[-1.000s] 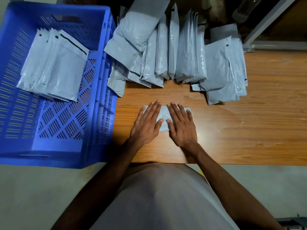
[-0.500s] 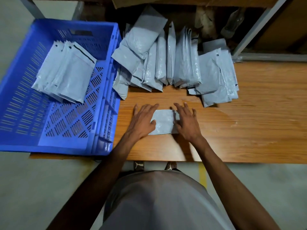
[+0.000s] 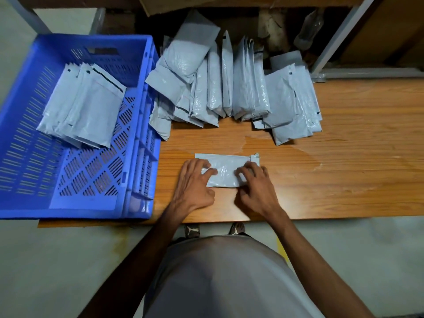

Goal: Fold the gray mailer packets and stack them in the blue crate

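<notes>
Left hand (image 3: pixel 195 182) and right hand (image 3: pixel 257 184) press curled fingers on a folded gray packet (image 3: pixel 226 167) on the wooden table (image 3: pixel 344 168).

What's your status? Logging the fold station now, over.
Left hand and right hand: curled fingers pressing folded packet on table. Blue crate holds a stack already. Nothing blocking the way to it.
</notes>
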A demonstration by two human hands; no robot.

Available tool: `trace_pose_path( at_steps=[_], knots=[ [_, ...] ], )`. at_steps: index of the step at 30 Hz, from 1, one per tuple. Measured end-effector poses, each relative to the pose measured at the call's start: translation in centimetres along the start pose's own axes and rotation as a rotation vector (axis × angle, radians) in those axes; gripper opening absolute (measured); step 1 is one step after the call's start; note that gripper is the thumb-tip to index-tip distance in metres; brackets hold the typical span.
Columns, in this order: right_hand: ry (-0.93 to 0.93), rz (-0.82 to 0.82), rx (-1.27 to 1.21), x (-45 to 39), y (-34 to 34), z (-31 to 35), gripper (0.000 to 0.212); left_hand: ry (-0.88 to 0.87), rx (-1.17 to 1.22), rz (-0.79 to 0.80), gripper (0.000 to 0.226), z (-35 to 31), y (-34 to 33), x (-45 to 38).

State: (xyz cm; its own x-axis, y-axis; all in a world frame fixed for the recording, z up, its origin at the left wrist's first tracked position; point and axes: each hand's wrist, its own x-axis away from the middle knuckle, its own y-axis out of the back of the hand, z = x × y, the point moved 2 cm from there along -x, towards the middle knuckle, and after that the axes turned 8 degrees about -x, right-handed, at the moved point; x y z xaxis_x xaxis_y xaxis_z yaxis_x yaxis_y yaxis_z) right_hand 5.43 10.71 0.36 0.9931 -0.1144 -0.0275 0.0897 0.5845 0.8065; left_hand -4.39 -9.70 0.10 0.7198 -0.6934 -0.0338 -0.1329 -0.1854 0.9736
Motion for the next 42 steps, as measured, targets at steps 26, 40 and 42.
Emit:
trace_pose_path(
  at_steps=[26,40,42],
  knots=[
    [-0.082,0.01,0.082,-3.2,-4.4,-1.9,0.057,0.072,-0.039,0.095,0.061,0.4,-5.0,-3.0],
    [-0.095,0.029,0.107,-3.8,-4.3,-1.8,0.059,0.101,-0.045,0.084,0.062,0.3,-5.2,-3.4],
    [-0.092,0.037,0.114,-3.8,-4.3,-1.9,0.059,0.103,-0.041,0.096,0.063,0.3,-5.2,-3.5]
  ],
)
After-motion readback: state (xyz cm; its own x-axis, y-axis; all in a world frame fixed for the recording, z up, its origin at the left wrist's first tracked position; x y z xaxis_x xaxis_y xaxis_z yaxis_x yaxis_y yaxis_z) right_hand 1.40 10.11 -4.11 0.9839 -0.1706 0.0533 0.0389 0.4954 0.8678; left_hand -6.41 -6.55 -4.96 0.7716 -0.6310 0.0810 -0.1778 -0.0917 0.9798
